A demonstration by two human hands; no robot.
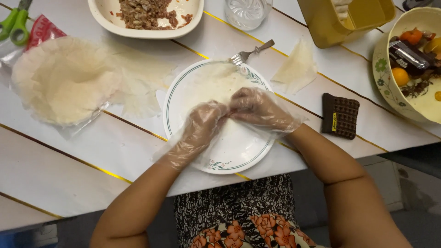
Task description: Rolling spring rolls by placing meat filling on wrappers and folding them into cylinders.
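Both my hands wear clear plastic gloves and meet over a white plate [239, 154] with a green rim line. My left hand [197, 131] and my right hand [259, 108] pinch the near edge of a thin pale wrapper sheet [216, 82] that lies on the plate. What sits inside the fold is hidden by my fingers. A fork [250, 53] rests on the plate's far rim.
A stack of round wrappers [64, 80] lies on plastic at the left, with green-handled scissors [14, 23] beyond. A dish of minced filling [147, 16], a glass [245, 11], a yellow box [344, 20], a folded wrapper piece [296, 69], a dark woven pouch [341, 115] and a bowl of scraps [413, 64] surround the plate.
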